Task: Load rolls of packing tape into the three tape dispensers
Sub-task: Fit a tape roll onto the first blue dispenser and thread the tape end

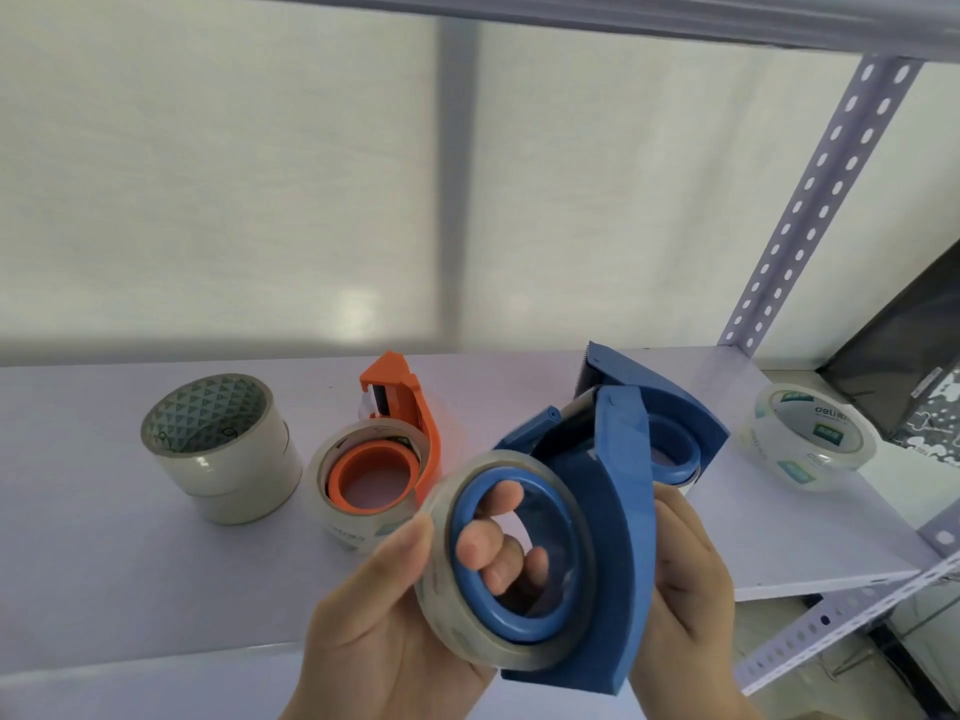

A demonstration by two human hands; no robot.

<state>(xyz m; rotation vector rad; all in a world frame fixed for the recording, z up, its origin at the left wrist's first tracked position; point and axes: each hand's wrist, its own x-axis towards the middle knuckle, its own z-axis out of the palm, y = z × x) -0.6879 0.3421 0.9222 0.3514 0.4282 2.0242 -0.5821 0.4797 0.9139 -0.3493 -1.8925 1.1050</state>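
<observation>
I hold a blue tape dispenser (618,553) above the shelf front, with a clear tape roll (441,579) seated on its blue hub. My left hand (374,631) grips the roll's left side, thumb on its rim. My right hand (685,589) wraps the dispenser's curved back, and fingers show through the hub hole. A second blue dispenser (670,407) lies behind on the shelf with a roll in it. An orange dispenser (400,433) stands left of it, a clear roll around its hub.
A stack of two white tape rolls (228,449) stands at the left of the white shelf (104,537). A loose clear roll (810,433) lies at the right by a dark box (914,356). A perforated metal upright (821,200) rises at the right.
</observation>
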